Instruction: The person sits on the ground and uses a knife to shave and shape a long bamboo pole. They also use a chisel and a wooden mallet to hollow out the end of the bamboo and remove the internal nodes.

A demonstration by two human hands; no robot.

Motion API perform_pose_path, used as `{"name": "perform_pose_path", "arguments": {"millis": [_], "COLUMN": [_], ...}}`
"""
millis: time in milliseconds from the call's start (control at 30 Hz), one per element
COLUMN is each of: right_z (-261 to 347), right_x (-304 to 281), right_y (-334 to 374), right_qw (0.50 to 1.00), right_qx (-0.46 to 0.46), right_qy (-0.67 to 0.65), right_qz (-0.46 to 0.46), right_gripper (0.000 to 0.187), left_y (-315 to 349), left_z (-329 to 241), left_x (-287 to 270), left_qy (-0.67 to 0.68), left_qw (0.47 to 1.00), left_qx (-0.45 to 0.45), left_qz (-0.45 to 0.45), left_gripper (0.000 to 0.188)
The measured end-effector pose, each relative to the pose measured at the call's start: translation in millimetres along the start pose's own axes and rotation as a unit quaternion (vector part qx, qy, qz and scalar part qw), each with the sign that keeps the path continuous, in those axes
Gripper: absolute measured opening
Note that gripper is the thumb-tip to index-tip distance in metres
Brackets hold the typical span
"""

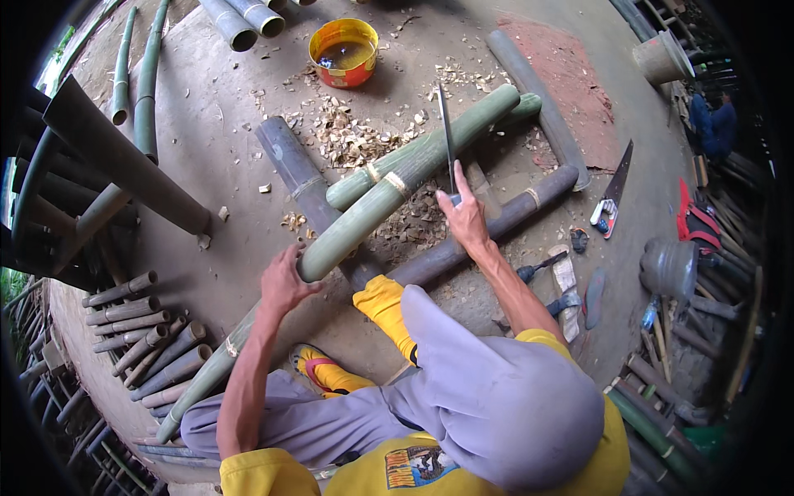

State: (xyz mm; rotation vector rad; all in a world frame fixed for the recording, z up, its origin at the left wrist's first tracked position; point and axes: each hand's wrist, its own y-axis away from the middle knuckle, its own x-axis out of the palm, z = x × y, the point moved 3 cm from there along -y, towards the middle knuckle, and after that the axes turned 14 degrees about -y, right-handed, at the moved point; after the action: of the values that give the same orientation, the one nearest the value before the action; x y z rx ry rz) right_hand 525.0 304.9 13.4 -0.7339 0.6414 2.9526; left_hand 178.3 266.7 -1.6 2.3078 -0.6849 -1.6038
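Note:
A thick pale-green bamboo pole (366,209) slants from lower left to upper right in front of me. My left hand (285,281) grips around its near end, thumb and fingers curved. Across the pole's far part stands a long narrow blade (447,124), seen nearly edge-on, so I cannot tell whether it is a knife or a saw. My right hand (468,217) is closed on its handle, index finger stretched along it. Under the pole lies a second green bamboo piece (347,193). Dark bamboo supports (285,157) hold them off the ground.
Wood chips (351,132) litter the ground below a yellow-red bucket (344,54) of liquid. A handsaw (613,194) lies at the right, near a chisel-like tool (542,264). Cut bamboo tubes (169,368) are stacked left; a dark bamboo stand (124,157) rises behind them.

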Motion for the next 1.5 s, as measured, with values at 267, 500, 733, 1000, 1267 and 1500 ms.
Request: {"name": "perform_pose_path", "arguments": {"millis": [267,500,733,1000,1267,1500], "right_z": [-20,-27,-16,-18,-23,-28], "right_x": [18,30,43,43,45,37], "right_y": [12,23,51,62,58,41], "right_qw": [0.989,0.968,0.931,0.923,0.952,0.975], "right_qx": [-0.136,-0.209,-0.236,-0.285,-0.224,-0.194], "right_qy": [0.057,0.12,0.203,0.184,0.116,0.046], "right_qz": [0.024,0.072,0.19,0.183,0.175,0.094], "right_gripper": [0.075,0.075,0.074,0.077,0.077,0.075], "left_y": [-2,-14,-22,-1,-8,-13], "left_z": [3,11,31,1,-1,1], "left_x": [7,3,12,30,16,11], "left_qy": [-0.087,-0.028,0.034,-0.157,-0.074,-0.035], "left_qw": [0.995,0.997,0.993,0.977,0.995,0.996], "left_qx": [-0.046,-0.044,-0.007,-0.047,-0.061,-0.058], "left_qz": [0.003,0.05,0.116,-0.14,0.008,0.055], "left_gripper": [0.053,0.056,0.058,0.056,0.056,0.058]}}
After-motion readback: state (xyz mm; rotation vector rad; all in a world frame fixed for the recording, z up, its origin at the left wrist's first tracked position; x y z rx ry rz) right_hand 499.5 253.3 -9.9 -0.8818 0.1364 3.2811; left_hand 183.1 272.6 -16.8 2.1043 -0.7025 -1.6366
